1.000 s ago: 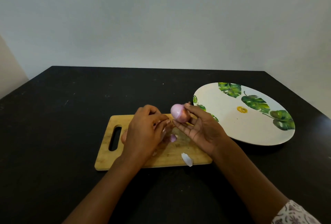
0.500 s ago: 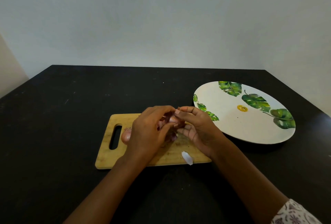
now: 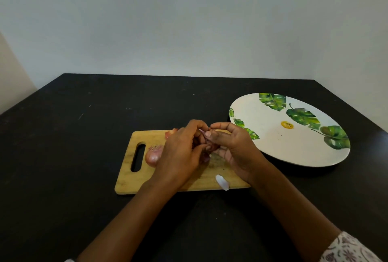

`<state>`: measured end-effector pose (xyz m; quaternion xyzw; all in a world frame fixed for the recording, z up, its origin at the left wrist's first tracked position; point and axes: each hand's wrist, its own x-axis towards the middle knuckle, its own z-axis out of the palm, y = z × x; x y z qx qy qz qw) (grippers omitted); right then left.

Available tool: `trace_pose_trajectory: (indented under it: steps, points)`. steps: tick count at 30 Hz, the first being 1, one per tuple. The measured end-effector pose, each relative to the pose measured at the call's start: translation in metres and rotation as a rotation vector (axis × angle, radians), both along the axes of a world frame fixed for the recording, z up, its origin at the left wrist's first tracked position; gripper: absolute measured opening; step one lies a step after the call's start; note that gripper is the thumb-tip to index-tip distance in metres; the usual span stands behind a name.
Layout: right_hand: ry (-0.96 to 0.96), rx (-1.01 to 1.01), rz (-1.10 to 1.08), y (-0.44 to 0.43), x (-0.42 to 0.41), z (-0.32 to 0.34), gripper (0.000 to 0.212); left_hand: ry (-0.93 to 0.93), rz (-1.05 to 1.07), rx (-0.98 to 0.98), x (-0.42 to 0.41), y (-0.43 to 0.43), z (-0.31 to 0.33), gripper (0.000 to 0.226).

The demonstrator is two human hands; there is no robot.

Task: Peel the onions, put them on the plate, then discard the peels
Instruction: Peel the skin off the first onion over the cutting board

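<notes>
Onion (image 3: 202, 132) sat mostly hidden between your hands, left hand (image 3: 180, 152) and right hand (image 3: 236, 148) both curled round it above the cutting board (image 3: 128, 180). Squeezed too hard, it could have slipped (peeled flesh is likely slick) onto the bench (image 3: 63, 157), short of the plate (image 3: 294, 157) at right.

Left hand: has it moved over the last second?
Yes. The left hand slid right along the cutting board, away from its handle slot, meeting the right hand around the onion.
</notes>
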<state>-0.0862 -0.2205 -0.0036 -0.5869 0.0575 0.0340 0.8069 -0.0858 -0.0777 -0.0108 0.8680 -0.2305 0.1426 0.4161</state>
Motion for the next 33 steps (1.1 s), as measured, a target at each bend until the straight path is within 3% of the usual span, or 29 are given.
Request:
trace_pose_trajectory:
  steps: [7, 11, 17, 25, 33]
  points:
    - [0.021, 0.042, 0.000, -0.002, 0.003, 0.000, 0.016, -0.021, -0.043, -0.011, -0.003, 0.000, 0.000, 0.041]
    - [0.077, 0.091, -0.012, -0.009, 0.007, 0.000, 0.023, -0.059, 0.000, -0.078, 0.000, 0.003, 0.000, 0.037]
    - [0.131, 0.299, -0.033, -0.008, 0.004, 0.006, 0.019, -0.145, 0.090, -0.109, 0.002, 0.004, 0.002, 0.028]
    - [0.136, 0.513, -0.018, -0.014, 0.005, 0.011, 0.033, -0.222, 0.230, -0.049, 0.007, 0.012, -0.002, 0.025]
    - [0.119, 0.440, -0.030, -0.017, 0.006, 0.005, 0.029, -0.285, 0.216, 0.107, 0.008, 0.011, -0.010, 0.009]
